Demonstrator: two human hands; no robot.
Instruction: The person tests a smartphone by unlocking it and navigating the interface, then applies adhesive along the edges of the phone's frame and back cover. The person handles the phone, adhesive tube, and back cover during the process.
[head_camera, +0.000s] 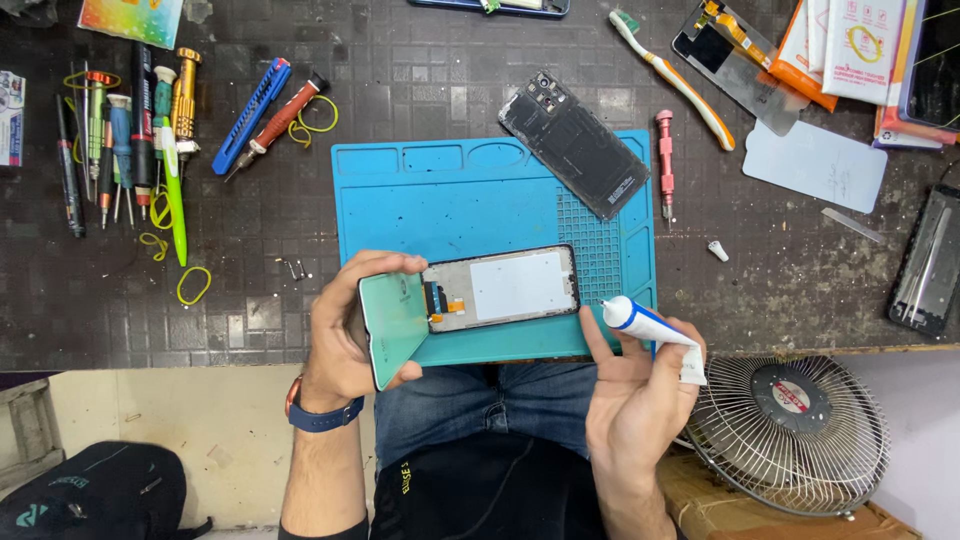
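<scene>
1. While the left hand (345, 335) gripped the phone frame (470, 300) at its left end, fingers closed around it, the frame hung over the front edge of the blue mat (450, 200).
2. The frame lay face down, a pale green film (395, 325) folded away from its left part.
3. The right hand (640, 385) held a white glue tube (650, 330) between thumb and fingers, its blue-collared tip just beside the frame's right end.
4. A black back cover (575, 145) lay tilted on the mat's rear right corner.
5. A red screwdriver (664, 160) lay just off the mat's right edge.
6. Tools (130, 140) lay near the bench's left edge, and a toothbrush (670, 75) towards the rear.
7. A fan (790, 420) lay beyond the bench's front right edge.
</scene>
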